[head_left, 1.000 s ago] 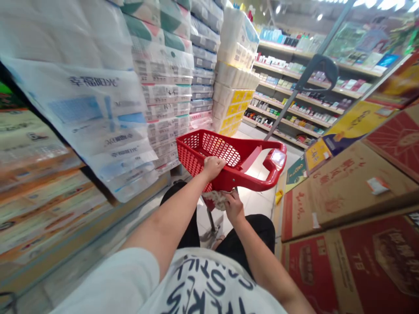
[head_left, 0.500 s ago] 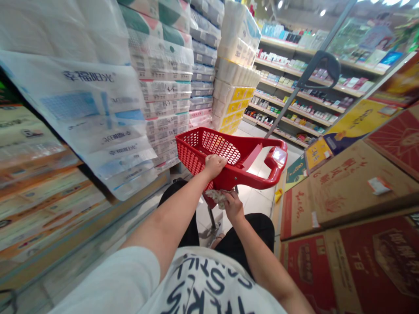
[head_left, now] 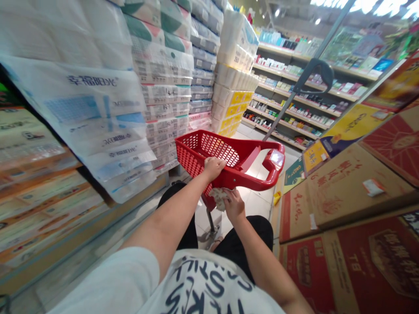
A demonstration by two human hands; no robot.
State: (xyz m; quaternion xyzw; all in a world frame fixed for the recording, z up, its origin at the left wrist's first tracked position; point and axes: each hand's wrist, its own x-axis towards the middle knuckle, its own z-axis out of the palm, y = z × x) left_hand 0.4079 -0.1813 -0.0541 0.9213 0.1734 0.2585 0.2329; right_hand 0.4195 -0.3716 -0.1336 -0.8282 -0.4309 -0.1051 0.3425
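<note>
So the person is standing in a store aisle with a small red cart (head_left: pixel 189 158) right in front of them, the plastic kind with mesh walls. The left hand (head_left: pixel 214 167) is clamped over the cart's near edge, where the basket meets the handle bar (head_left: pixel 258 183). Its fingers are curled tight over the top, knuckles up. The right hand (head_left: pixel 235 206) sits lower, just under that near edge, with its fingers bunched around a crumpled light-coloured rag (head_left: pixel 218 196). The rag is pressed up against the underside of the cart below the left hand, so the two hands are basically one above the other with the red plastic between them. Can't tell how much of the rag is tucked inside the palm.

A long pole with a black grip (head_left: pixel 314 71) sticks up from the far right corner of the cart. On the left side of the aisle there are big stacked toilet paper packs (head_left: pixel 163 83) wrapped in plastic, just beside the cart's left wall. On the right there are brown and red cardboard boxes (head_left: pixel 343 187) near the handle. Past the cart's far edge are shelves (head_left: pixel 294 117) full of small boxed goods, and a pale tiled floor (head_left: pixel 255 204) shows underneath.
</note>
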